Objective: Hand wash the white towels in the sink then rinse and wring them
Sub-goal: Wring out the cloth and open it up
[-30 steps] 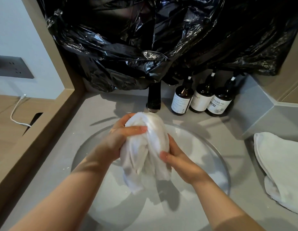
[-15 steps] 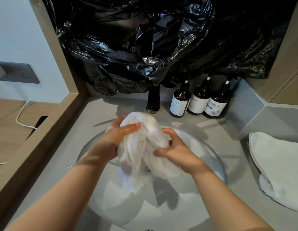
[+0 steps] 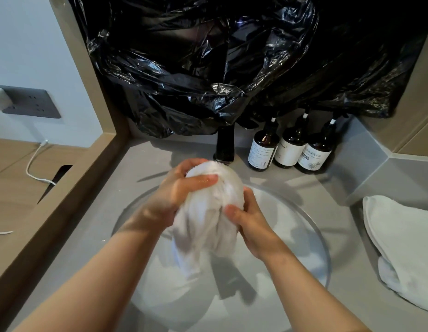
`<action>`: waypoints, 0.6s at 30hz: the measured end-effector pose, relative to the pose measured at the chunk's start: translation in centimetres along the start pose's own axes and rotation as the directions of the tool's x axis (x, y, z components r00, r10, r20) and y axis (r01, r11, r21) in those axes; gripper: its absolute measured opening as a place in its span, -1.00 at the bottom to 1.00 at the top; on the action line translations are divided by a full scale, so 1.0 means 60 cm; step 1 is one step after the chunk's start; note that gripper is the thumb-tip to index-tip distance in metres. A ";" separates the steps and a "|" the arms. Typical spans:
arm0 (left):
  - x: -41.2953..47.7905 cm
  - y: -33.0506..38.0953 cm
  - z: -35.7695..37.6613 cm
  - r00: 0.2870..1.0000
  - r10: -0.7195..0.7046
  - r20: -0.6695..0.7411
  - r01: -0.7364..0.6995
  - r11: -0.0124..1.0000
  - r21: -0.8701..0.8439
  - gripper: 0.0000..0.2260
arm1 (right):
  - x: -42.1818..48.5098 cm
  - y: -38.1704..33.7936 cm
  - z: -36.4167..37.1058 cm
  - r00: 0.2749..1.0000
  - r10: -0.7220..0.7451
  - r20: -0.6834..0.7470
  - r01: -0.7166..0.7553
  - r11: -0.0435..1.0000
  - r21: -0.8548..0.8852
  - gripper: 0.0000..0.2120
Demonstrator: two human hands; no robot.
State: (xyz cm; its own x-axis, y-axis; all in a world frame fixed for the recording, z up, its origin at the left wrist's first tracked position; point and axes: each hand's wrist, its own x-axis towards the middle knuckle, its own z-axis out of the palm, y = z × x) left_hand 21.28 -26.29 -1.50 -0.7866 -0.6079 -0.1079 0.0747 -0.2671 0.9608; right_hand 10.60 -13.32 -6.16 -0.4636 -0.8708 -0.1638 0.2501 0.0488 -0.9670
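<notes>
Bunched towel [image 3: 208, 212] gripped between left hand [image 3: 181, 190], right hand [image 3: 250, 219], above sink [image 3: 311, 236]

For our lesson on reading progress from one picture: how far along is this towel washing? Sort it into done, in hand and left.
Done: nothing shows as finished; the second towel lies on the counter, washed or waiting, I cannot tell. In hand: the left hand and right hand grip a bunched white towel above the sink, squeezing it. Left: likely finishing this towel, then perhaps the other.
</notes>
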 end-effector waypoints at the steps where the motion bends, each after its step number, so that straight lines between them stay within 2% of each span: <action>1: 0.004 -0.002 0.007 0.998 0.038 -0.053 -0.039 0.999 -0.016 -0.58 | 0.002 0.001 0.004 0.999 -0.009 0.033 0.008 0.999 0.034 -0.27; 3: 0.012 -0.011 0.025 0.970 0.130 -0.205 -0.123 0.991 0.047 -0.66 | 0.006 -0.002 0.019 0.993 -0.022 0.112 0.020 1.000 0.013 -0.33; 5: 0.019 -0.024 0.044 0.937 0.161 -0.309 -0.144 0.987 0.078 -0.76 | 0.010 0.006 0.034 0.999 0.009 0.049 -0.011 0.999 0.041 -0.38; 6: 0.021 -0.028 0.050 0.942 0.112 -0.318 -0.093 0.993 0.073 -0.76 | 0.013 0.013 0.038 0.999 0.040 -0.016 -0.038 0.995 0.096 -0.34; 8: 0.026 -0.039 0.046 0.964 -0.014 -0.266 0.040 0.995 0.092 -0.65 | 0.013 0.027 0.041 0.986 0.105 -0.131 -0.069 0.965 0.252 -0.29; 11: 0.011 -0.059 0.032 0.988 -0.073 -0.135 0.109 0.955 0.276 -0.58 | 0.014 0.033 0.030 0.959 0.161 -0.232 -0.053 0.910 0.412 -0.47; 12: 0.000 -0.067 0.029 0.987 -0.118 -0.105 0.142 0.952 0.271 -0.51 | 0.015 0.032 0.028 0.949 0.180 -0.259 -0.056 0.904 0.425 -0.51; 15: -0.028 -0.089 0.029 0.950 -0.312 -0.001 0.311 0.946 0.089 -0.31 | 0.018 0.027 0.025 0.915 0.191 -0.355 -0.060 0.935 0.349 -0.56; 18: -0.037 -0.100 0.027 0.934 -0.350 0.077 0.353 0.935 -0.028 -0.33 | 0.029 0.022 0.021 0.883 0.183 -0.432 -0.090 0.970 0.226 -0.64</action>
State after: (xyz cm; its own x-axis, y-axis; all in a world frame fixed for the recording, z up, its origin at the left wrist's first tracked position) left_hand 21.57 -22.12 -6.59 -0.8076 -0.4167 -0.4173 -0.1905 -0.4853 0.8533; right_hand 11.20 -15.36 -7.48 -0.7310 -0.5483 -0.4061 0.4768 0.0153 -0.8789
